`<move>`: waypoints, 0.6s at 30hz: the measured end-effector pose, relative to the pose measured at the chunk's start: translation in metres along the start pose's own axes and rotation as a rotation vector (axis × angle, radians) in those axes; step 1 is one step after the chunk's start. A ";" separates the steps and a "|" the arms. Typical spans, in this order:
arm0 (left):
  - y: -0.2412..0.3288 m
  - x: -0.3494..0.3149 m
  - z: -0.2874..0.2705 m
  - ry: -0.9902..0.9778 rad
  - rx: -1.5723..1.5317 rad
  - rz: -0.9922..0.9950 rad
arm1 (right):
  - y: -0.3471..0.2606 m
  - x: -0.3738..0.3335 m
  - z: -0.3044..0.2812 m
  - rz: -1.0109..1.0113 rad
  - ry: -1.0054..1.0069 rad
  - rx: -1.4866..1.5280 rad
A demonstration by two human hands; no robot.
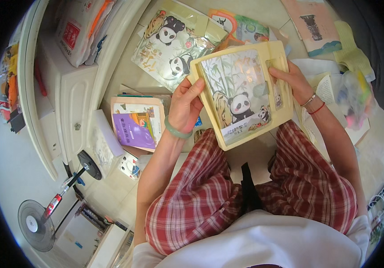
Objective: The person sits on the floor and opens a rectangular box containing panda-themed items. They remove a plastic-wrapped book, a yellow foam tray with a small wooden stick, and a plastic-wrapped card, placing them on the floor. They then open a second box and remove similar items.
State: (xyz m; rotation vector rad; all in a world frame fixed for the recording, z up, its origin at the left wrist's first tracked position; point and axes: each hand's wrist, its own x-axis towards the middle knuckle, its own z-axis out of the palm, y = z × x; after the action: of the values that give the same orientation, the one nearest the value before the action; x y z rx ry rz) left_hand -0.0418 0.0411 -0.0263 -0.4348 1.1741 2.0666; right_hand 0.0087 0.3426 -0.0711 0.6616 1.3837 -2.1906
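Observation:
Above my lap I hold a cream-coloured shallow tray (263, 131), tilted slightly. A panda-and-bamboo notebook or card (230, 76) lies in its wide compartment. In the narrow compartment on the right sits a small panda-printed piece (277, 94). My left hand (185, 107) grips the tray's left edge, thumb on the rim and fingers underneath. My right hand (292, 82) clasps the upper right edge, its thumb over the narrow compartment. Just beyond the tray, a large glossy panda-printed package (174, 42) rests on the floor, partly covered by the tray's corner.
A stack of books with a purple-and-white cover (134, 127) lies left. Colourful booklets (245, 31) and a pink booklet (315, 27) are spread ahead. An open book (326, 94) and a clear plastic bag (355, 96) lie right. A white cabinet (73, 107) and fan (35, 225) stand left.

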 end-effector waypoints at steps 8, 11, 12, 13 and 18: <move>-0.011 0.017 -0.025 -0.030 -0.049 -0.044 | -0.021 0.007 0.000 -0.490 0.215 -0.567; -0.007 0.016 -0.018 -0.047 0.081 -0.112 | -0.052 -0.006 0.019 -0.823 0.118 -1.172; -0.007 0.017 -0.014 -0.054 0.136 -0.142 | -0.050 -0.006 0.027 -0.835 0.014 -1.201; -0.010 0.017 -0.011 -0.061 0.129 -0.165 | -0.047 -0.005 0.038 -0.846 -0.092 -1.226; -0.022 0.016 -0.001 -0.170 0.066 -0.290 | -0.033 0.000 0.061 -0.777 -0.387 -1.262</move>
State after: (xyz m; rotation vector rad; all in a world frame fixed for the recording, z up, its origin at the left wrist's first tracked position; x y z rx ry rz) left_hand -0.0377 0.0544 -0.0496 -0.3665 1.0114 1.7734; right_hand -0.0202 0.2994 -0.0250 -0.8079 2.5300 -1.2048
